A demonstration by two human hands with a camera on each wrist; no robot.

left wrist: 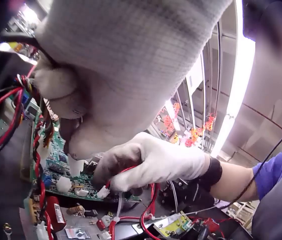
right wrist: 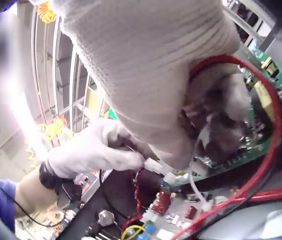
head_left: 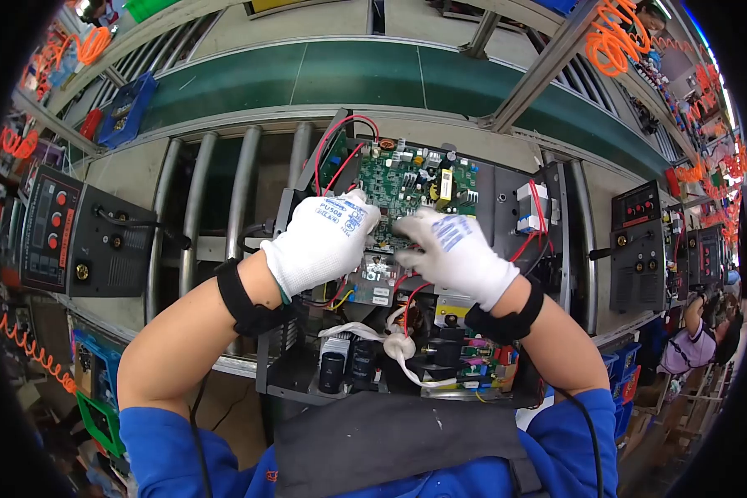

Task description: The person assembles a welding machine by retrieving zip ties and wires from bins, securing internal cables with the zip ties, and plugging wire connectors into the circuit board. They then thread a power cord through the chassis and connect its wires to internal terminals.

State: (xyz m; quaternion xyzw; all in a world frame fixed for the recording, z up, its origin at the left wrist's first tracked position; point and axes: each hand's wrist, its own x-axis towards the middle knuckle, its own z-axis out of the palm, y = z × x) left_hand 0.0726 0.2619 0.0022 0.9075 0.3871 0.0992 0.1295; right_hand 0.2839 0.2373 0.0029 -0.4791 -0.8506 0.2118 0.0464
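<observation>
An opened power unit lies before me with its green circuit board [head_left: 407, 178] exposed. Both hands wear white gloves and meet at the board's near edge. My left hand [head_left: 328, 236] pinches a small white wire connector [right wrist: 153, 166] between thumb and forefinger, seen in the right wrist view. My right hand [head_left: 456, 253] is close beside it, its fingers curled over the board; in the left wrist view a red wire [left wrist: 127, 170] runs between its thumb and fingers, with a white plug [left wrist: 103, 191] at the fingertips. The right fingertips are partly hidden by the glove.
Below the hands lie capacitors [head_left: 332, 372] and a white cable ring [head_left: 399, 346]. Red wires [head_left: 539, 203] rise at the casing's right. Metal rollers [head_left: 199, 212] carry the unit. Finished-looking welder-type units stand left [head_left: 91, 236] and right [head_left: 639, 249]. A green conveyor belt [head_left: 357, 75] runs behind.
</observation>
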